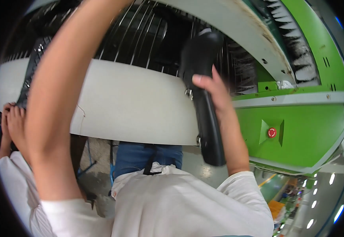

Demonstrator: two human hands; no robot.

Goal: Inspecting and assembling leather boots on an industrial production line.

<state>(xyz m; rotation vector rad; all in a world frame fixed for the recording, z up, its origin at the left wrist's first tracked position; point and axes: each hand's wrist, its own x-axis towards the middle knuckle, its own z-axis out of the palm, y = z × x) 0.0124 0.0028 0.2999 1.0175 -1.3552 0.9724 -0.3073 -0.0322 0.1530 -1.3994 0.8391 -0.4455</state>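
My right hand is raised in front of me and grips a long black padded piece with small metal rings on its edge. The piece hangs upright across the white curved panel of a machine, its top reaching the dark rods above. My left forearm rises from the lower left to the top edge, where the hand itself is out of the picture.
The machine's green body with a round red button is at the right. Rows of thin dark rods run behind the panel. Another person's hands touch a black strip at the far left.
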